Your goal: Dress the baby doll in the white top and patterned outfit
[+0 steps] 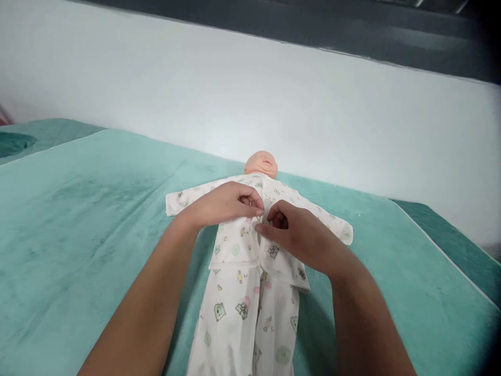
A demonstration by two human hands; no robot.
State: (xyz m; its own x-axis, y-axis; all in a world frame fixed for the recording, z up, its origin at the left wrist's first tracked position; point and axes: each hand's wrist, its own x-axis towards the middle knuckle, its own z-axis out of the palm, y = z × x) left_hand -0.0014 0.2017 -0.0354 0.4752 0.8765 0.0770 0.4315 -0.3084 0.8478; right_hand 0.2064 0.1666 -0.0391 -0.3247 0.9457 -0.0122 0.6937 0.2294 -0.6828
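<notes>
A baby doll (261,163) lies on its back on a teal blanket (90,219), head away from me. It wears a white printed shirt (235,243) and matching trousers (242,318). My left hand (223,204) pinches the shirt's front edge at the chest, fingers curled. Facing it, my right hand (297,235) pinches the opposite front edge, thumb and fingers closed on the cloth. The two hands meet at the shirt's middle opening.
The teal blanket covers a bed that runs to a white wall (274,104) behind the doll. A darker green edge (450,240) shows at the right side, and another green cloth (15,142) lies at the far left.
</notes>
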